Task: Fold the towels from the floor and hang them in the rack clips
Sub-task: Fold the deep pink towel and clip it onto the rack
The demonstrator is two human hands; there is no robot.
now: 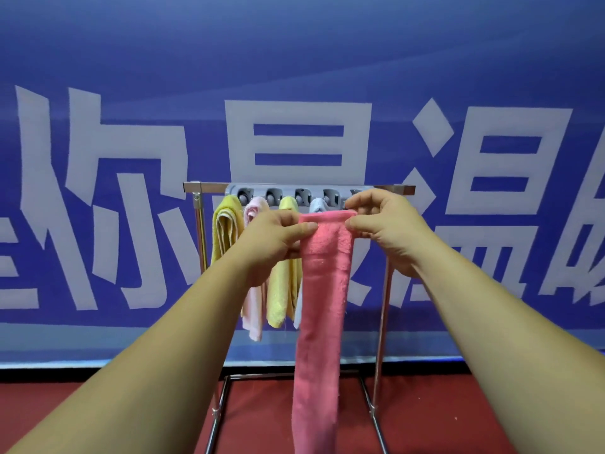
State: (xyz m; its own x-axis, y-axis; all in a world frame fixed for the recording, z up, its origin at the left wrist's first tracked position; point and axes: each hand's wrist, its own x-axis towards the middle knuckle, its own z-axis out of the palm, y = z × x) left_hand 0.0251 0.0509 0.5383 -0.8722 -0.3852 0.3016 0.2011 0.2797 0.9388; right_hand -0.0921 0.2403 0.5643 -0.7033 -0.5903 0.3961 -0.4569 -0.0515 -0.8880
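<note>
Here, both forearms reached forward and slightly up, bare, converging at the height of the rack's top bar.

Left hand: palm turned inward, thumb laid flat across the front of the pink towel at its upper left corner, remaining fingers curled behind the cloth. Grip pinching the towel.

Right hand: thumb and forefinger pinching the upper right corner, other fingers loosely bent above it. This hand sat in front of the right end of the grey clip strip and hid the clip there; could not tell whether the towel touched a clip.

Pink towel: folded into a long narrow band, top edge stretched level between the two hands, the rest hanging straight down in front of the rack and past the bottom of the frame. Clear of the floor as far as seen.

Already on the strip, left to right: mustard towel, pale pink towel, yellow towel, pale blue towel, the last mostly hidden behind the held one.

Behind the rack: blue banner with large white characters.
</note>
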